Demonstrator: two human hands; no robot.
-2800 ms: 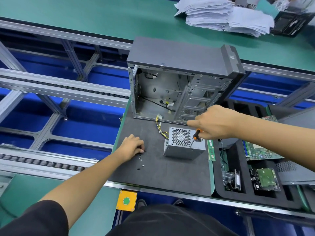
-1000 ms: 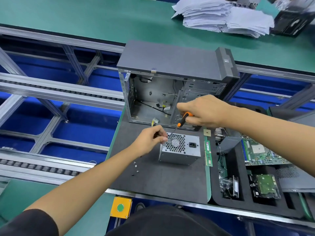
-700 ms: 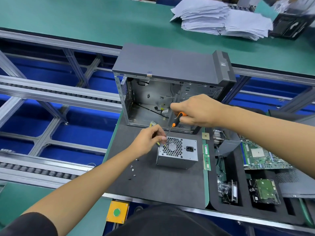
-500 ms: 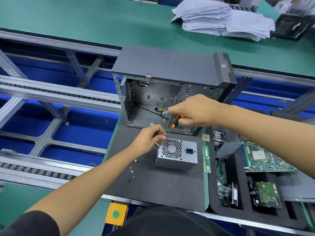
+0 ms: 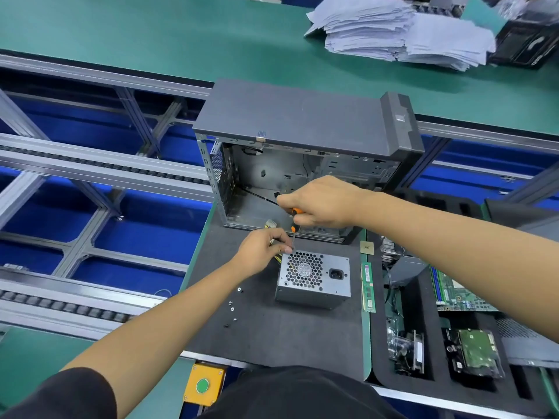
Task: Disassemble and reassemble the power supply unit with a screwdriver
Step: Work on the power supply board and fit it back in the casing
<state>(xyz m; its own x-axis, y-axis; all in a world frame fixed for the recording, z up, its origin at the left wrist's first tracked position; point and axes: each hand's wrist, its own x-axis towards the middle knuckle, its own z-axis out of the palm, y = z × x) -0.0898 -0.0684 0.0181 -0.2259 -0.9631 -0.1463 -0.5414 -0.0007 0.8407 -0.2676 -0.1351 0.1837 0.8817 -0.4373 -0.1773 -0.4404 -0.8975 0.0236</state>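
A silver power supply unit (image 5: 314, 279) with a honeycomb fan grille lies on the dark foam mat (image 5: 272, 337), its yellow cables trailing toward the open computer case (image 5: 302, 137). My right hand (image 5: 323, 202) grips an orange-handled screwdriver (image 5: 295, 220), its shaft pointing down at the unit's top left corner. My left hand (image 5: 263, 251) pinches something small at that same corner beside the screwdriver tip; the pinched item is hidden by my fingers. Several loose screws (image 5: 232, 308) lie on the mat left of the unit.
A black foam tray (image 5: 423, 385) on the right holds a hard drive (image 5: 475, 352), a motherboard (image 5: 453, 294) and other parts. A RAM stick (image 5: 368, 287) lies beside the unit. A yellow box with a green button (image 5: 204, 387) sits at the front edge. Paper stacks (image 5: 393, 34) lie far back.
My left hand left the loose screws and came up to the unit's top left corner. My right hand swung the screwdriver from the unit's right side over to that corner and stood it more upright.
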